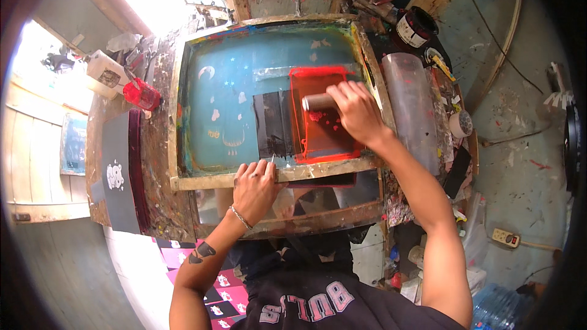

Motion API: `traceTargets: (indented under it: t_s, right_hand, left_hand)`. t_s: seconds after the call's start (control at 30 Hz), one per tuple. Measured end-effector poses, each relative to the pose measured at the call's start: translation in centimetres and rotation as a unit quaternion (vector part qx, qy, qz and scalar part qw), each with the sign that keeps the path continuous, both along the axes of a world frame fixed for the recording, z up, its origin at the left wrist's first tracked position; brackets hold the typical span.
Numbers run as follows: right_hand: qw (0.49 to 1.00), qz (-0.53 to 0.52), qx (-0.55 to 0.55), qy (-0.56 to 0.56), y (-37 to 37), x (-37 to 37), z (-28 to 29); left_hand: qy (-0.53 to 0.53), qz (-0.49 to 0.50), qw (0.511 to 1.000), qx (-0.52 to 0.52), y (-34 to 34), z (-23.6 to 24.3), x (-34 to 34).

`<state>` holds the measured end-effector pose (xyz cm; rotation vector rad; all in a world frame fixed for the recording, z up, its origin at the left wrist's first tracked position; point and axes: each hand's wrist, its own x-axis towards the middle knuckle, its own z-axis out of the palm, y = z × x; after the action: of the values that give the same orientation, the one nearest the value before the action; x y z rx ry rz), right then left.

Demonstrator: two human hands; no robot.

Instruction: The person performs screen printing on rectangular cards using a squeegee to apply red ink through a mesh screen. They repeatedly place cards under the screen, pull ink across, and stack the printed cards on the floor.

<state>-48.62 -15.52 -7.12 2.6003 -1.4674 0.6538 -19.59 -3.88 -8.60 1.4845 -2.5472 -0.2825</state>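
A wooden-framed printing screen (214, 180) with teal mesh lies on the workbench in front of me. My left hand (254, 184) grips its near edge, fingers bent over the wood and the thumb hidden. On the right half of the mesh, my right hand (359, 112) is closed round the brown handle of a squeegee (319, 102); its blade is hidden from this view. Wet red ink (315, 143) covers a rectangular patch under and around it. Strips of black tape (273, 123) border that patch on the left. Small pale moon, star and cloud shapes show in the mesh.
Dark printed sheets (119, 171) are stacked at the bench's left, near a red cup (142, 94) and a white container (105, 74). At the right lie a clear plastic roll (411, 107), an ink tub (416, 27) and a tape roll (460, 124). Printed pink sheets (231, 296) lie below.
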Motion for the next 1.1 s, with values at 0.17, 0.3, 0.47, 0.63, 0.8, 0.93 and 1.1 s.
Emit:
traceTargets:
  t_s: [0.17,0.3,0.47,0.63,0.8,0.93,1.1]
  right_hand:
    - [0.998,-0.004,0.062,0.004,-8.4,0.3,1.0]
    - [1.000,-0.020,0.006,-0.007,-10.1,0.5,0.3]
    - [1.000,-0.023,0.021,-0.002,-9.4,0.5,-0.7]
    - [0.974,0.004,0.224,-0.034,-9.3,0.1,2.6]
    - [0.999,-0.028,0.005,-0.018,-10.1,0.3,0.0]
    - [0.998,-0.013,0.059,0.007,-3.6,1.4,-0.1]
    - [0.997,0.009,0.072,-0.023,7.1,1.6,1.1]
  left_hand:
    - [-0.002,0.006,1.000,0.001,0.0,0.1,0.0]
    - [0.002,0.003,1.000,0.001,-0.1,0.1,0.0]
    - [0.004,0.002,1.000,-0.003,-0.1,0.1,0.1]
    - [0.007,0.007,1.000,0.000,0.0,0.1,0.2]
    - [0.016,-0.005,1.000,-0.008,-0.3,0.0,-0.1]
    - [0.013,0.011,1.000,0.013,0.2,0.1,0.1]
    - [0.026,0.009,1.000,0.012,0.0,0.2,0.2]
